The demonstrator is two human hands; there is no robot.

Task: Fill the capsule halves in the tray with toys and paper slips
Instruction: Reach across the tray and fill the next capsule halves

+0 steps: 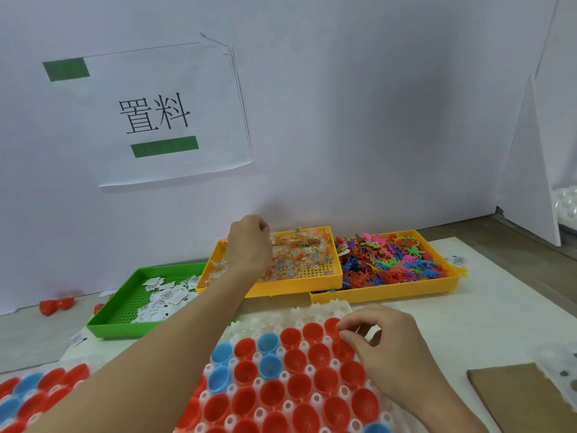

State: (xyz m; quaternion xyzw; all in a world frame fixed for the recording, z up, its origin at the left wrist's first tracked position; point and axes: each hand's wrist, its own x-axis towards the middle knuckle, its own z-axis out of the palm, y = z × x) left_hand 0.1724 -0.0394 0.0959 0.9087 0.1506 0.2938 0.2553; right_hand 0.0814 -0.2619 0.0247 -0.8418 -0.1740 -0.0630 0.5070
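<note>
A white capsule tray (331,307) lies in front of me, holding several red capsule halves (296,359) and a few blue capsule halves (268,342), open side up. My right hand (387,348) hovers over its far right corner; thumb and forefinger pinch the rim of a red capsule half (331,326) there. My left hand (249,242) reaches across into the left yellow tray (281,290), its fingers curled down on the clear packets of tiny coloured toys (299,254). Beside it, a second yellow tray (384,296) holds bright plastic dinosaurs (396,260). Paper slips (165,300) lie in a green tray (115,321).
A white wall with a printed sign (156,114) stands right behind the trays. Another tray of capsule halves (37,389) shows at the lower left, a brown cardboard sheet (524,398) at the lower right. Loose red capsule pieces (57,304) lie by the wall at the left.
</note>
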